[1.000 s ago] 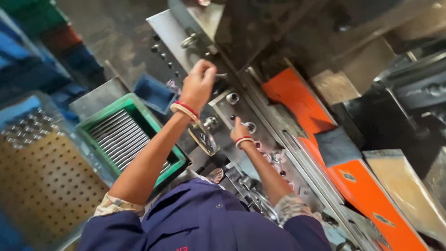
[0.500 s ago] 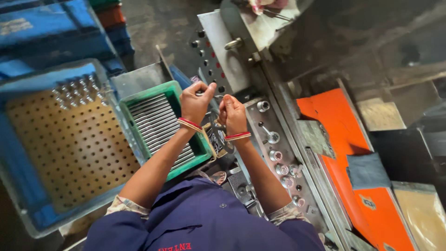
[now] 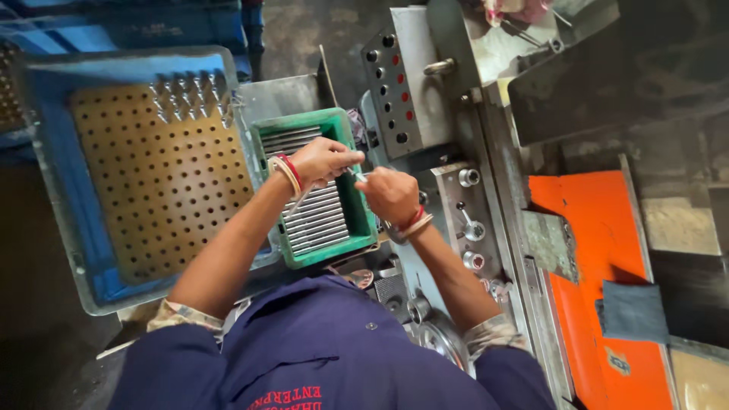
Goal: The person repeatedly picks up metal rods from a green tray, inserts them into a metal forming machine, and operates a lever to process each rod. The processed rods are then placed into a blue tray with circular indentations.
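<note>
left hand: over the green tray, fingers curled shut around a thin metal rod, wrist wearing red and white bangles
metal rod: slim, silvery, slanting down from the left fist over the tray; top end up between the two hands, looks like it meets the right fingertips there but too small to be sure
right hand: just right of the left one, at the tray's right rim, fingers bunched closed and pinching at the rod's upper tip; exact grip hard to make out
green tray: small plastic bin right under both hands, packed with a layer of matching silvery rods lying side by side
blue crate: bigger, left of the tray and touching it, holding a brown perforated board full of holes
pins in board: a short cluster of metal pieces standing upright along the top edge of the board, rest of the holes bare
control panel: grey metal plate above the hands, black and red buttons plus a lever handle
machine bed: grey, right of the hands, knobs and round fittings in a row
orange panel: further right on the machine, with a folded grey cloth lying near its lower edge
handwheel: down by the right elbow, partly hidden by the sleeve
</note>
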`<state>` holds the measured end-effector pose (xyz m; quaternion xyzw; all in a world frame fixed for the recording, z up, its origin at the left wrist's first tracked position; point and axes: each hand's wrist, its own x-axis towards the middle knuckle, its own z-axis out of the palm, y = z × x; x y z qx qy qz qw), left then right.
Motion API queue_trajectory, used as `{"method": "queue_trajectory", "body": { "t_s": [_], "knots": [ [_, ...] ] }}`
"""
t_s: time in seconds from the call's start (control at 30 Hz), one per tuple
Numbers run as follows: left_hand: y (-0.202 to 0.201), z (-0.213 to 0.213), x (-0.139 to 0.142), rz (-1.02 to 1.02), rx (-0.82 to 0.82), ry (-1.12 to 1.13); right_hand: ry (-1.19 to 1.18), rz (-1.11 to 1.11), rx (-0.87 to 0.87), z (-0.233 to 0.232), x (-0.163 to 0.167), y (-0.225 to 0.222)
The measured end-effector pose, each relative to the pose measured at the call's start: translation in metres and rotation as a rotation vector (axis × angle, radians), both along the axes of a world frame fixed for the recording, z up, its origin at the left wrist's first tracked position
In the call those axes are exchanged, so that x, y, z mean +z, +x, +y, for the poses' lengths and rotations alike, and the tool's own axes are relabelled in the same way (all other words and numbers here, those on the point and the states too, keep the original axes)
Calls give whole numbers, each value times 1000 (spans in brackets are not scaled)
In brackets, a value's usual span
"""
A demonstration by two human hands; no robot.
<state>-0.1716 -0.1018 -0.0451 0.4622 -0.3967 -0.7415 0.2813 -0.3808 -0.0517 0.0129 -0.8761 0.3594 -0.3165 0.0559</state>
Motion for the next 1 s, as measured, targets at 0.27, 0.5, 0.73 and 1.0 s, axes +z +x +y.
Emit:
{"method": "queue_trajectory", "body": {
  "t_s": [0.27,0.5,0.73,1.0],
  "knots": [
    [3,33,-50,405,996,-46,796,-292,-45,32,-20,86],
    [153,48,-63,420,1238,-8,521,223,124,43,-16,66],
    [195,101,-62,165,1088,73,483,581,340,60,-126,85],
    [216,97,-77,-843,591,-359,527,541,258,77,-172,71]
  ]
}}
